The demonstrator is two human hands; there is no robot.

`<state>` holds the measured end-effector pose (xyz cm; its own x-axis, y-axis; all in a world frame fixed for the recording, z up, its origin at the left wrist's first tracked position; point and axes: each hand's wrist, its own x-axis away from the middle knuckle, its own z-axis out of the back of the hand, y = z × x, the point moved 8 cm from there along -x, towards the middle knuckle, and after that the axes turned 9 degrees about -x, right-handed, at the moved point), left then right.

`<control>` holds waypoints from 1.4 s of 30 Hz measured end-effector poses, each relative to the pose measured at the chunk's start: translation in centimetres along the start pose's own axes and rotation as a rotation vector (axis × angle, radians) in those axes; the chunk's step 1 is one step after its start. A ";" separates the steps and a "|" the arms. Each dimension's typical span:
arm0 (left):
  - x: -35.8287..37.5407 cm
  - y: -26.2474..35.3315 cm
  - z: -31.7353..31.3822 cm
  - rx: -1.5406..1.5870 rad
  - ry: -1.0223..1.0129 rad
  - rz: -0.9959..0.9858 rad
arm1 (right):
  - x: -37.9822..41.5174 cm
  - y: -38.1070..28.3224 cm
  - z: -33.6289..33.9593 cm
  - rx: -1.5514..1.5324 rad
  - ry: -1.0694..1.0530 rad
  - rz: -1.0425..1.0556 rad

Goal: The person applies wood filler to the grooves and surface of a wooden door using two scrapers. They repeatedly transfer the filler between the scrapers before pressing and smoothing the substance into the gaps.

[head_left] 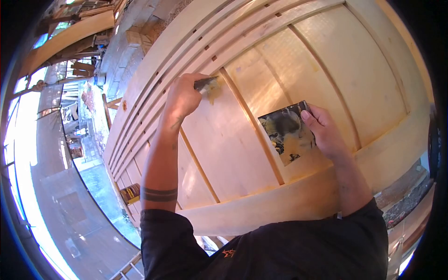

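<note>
My left hand (184, 95) is closed around a small dark scraper (205, 83), whose blade meets the surface of a pale wooden panel door (261, 205). Beside the blade lies a smear of yellowish paste (214, 93). On the right, my right hand (324, 128) grips a flat square plate (287, 133) by its edge, thumb on top. Dark and yellowish paste coats much of that plate, which is held above the door's panels. The scraper's handle is hidden inside my left fist.
A small labelled can (130, 193) sits at the door's left side. Long slats with square holes (214, 58) run along the far side. Farther left are a grey sheet (60, 200), stacked blocks (136, 39) and scrap timber (81, 70).
</note>
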<state>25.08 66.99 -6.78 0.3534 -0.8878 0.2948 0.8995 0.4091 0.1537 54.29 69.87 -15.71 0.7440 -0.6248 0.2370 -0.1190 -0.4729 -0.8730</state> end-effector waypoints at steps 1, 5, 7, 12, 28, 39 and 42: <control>-0.3 -0.4 0.1 0.018 0.029 0.019 | 0.0 0.1 0.1 0.009 -0.003 -0.011; -1.3 -0.1 0.4 -0.067 0.109 -0.025 | 0.1 -0.7 0.3 -0.007 0.028 0.032; -1.2 0.5 0.3 -0.015 0.061 -0.003 | 0.0 -0.4 0.8 0.033 0.015 -0.005; -1.4 -0.4 -0.5 -0.012 -0.016 -0.003 | -0.3 -0.5 0.2 0.032 0.055 0.014; 10.5 5.9 -4.7 -0.004 0.007 -0.006 | -0.1 -0.8 0.2 -0.015 0.132 0.074; 18.8 10.9 -8.0 -0.048 0.094 0.007 | 0.3 -0.9 1.3 -0.063 0.165 0.052; 21.1 12.3 -9.2 -0.087 0.149 0.006 | 0.4 -1.2 0.8 -0.134 0.208 0.074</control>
<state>45.96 51.30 -7.35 0.3876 -0.9094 0.1511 0.9137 0.4008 0.0680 55.26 70.64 -14.89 0.5808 -0.7682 0.2693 -0.2646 -0.4910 -0.8300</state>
